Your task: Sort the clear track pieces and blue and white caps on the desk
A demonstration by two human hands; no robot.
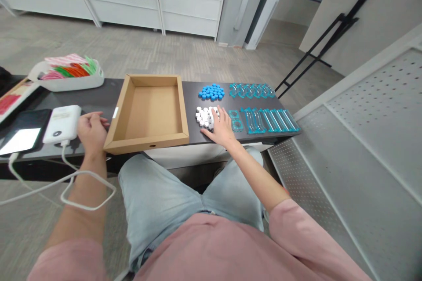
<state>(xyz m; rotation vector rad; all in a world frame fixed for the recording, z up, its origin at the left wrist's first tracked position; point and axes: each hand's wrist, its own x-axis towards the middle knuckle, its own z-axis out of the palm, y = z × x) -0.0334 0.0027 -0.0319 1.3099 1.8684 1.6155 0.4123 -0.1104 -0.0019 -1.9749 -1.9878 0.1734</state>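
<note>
My right hand [221, 129] lies over a pile of small white hexagonal pieces [204, 116], with its fingers spread and its fingertips touching the pile. Part of the pile is hidden under it. My left hand [91, 131] rests on the table, its fingers loosely curled and nothing visible in them. It sits between a white power bank [62, 124] and an open cardboard box [147, 138], whose visible inside holds nothing. Behind the white pieces is a heap of small blue pieces [211, 92]. Close to my right hand lie small square teal-edged clear parts [235, 120].
Rows of teal-edged clear parts [268, 120] lie at the table's right, with curved ones [251, 91] behind. At the left stand a white basket [74, 84] of colourful strips and a phone [24, 131]. A white cable [89, 206] loops over my left forearm.
</note>
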